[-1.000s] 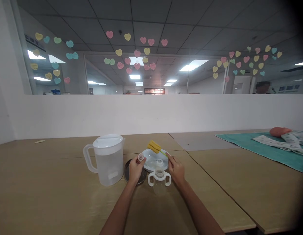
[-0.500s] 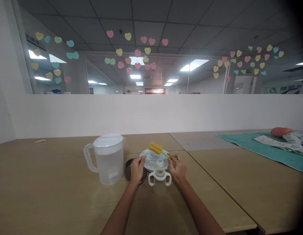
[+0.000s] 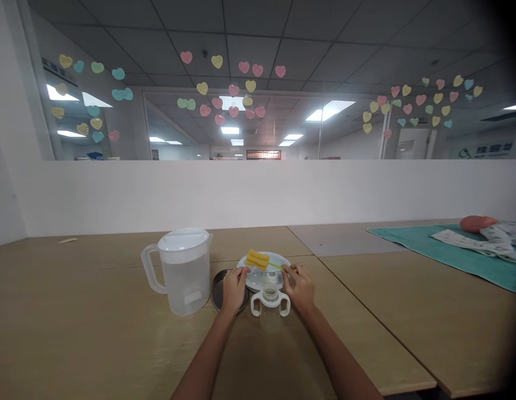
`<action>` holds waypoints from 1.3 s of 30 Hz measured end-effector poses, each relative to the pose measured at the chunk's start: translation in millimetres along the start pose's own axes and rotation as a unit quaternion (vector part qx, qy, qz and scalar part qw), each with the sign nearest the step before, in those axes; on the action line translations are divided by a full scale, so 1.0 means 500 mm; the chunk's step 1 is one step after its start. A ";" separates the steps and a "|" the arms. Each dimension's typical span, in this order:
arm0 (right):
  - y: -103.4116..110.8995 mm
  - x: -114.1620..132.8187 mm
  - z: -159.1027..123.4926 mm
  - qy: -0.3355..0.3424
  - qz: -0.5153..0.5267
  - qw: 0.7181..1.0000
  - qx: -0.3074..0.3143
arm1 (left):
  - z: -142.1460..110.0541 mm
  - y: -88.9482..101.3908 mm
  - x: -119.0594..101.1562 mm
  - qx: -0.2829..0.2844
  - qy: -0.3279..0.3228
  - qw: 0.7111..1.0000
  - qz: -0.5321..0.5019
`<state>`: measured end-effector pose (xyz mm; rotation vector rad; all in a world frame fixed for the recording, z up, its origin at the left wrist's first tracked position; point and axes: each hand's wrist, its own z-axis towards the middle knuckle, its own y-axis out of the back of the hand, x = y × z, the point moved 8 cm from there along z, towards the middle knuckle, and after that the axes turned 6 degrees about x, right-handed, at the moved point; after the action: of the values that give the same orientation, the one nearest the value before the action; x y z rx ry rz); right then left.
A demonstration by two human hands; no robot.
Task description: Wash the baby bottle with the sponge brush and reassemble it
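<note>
My right hand [image 3: 299,286] pinches the green handle of a sponge bottle brush [image 3: 258,260]. Its yellow sponge head points left, over a white plate [image 3: 258,282]. At the plate's left side is my left hand [image 3: 235,289], fingers pressed together close below the sponge; what they hold, if anything, I cannot make out. Between my wrists stands a clear baby bottle [image 3: 270,318], upright and uncapped, with a white two-handled collar. Behind its mouth, a small white bottle top [image 3: 271,276] sits at the plate. Part of a dark round tray [image 3: 218,291] shows behind my left hand.
A lidded translucent pitcher [image 3: 186,283] with liquid stands on the left of the wooden table [image 3: 116,344]. To the far right lies a teal cloth [image 3: 441,247] bearing patterned fabric and a reddish round object [image 3: 477,223]. A white wall [image 3: 258,191] with windows rises behind.
The brush has shifted left and slightly down, and its handle lies flatter. My right hand has moved slightly left with it. My left hand has barely moved.
</note>
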<state>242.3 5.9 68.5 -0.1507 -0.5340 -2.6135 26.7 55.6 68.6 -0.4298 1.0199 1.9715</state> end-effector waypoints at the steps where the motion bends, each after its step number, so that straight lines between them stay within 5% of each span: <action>1: -0.002 0.002 -0.001 -0.001 -0.003 1.000 0.003 | 0.000 0.001 0.002 -0.003 0.002 1.000 -0.004; 11: 0.018 -0.019 0.002 -0.056 -0.002 0.998 -0.040 | 0.001 0.009 0.029 -0.035 0.037 0.998 -0.041; 16: 0.001 -0.009 0.003 -0.020 0.020 0.999 0.016 | 0.001 0.008 0.026 -0.032 0.030 0.998 -0.054; 21: -0.002 -0.028 0.002 -0.060 -0.010 0.998 0.005 | 0.000 0.011 0.013 -0.042 0.015 0.996 -0.081; 29: -0.016 -0.030 0.004 -0.071 0.105 0.989 0.076 | -0.001 0.013 0.034 -0.056 0.061 0.989 -0.118; 34: -0.013 -0.029 0.005 -0.087 0.154 0.982 0.065 | 0.000 0.019 0.038 -0.068 0.072 0.988 -0.116; 39: -0.014 -0.035 0.005 -0.091 0.086 0.990 0.060 | -0.003 0.026 0.029 -0.073 0.065 0.990 -0.098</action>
<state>254.5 19.9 65.0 -0.3815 -0.7064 -2.4059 7.8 58.1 65.4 -0.7196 0.8786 1.8662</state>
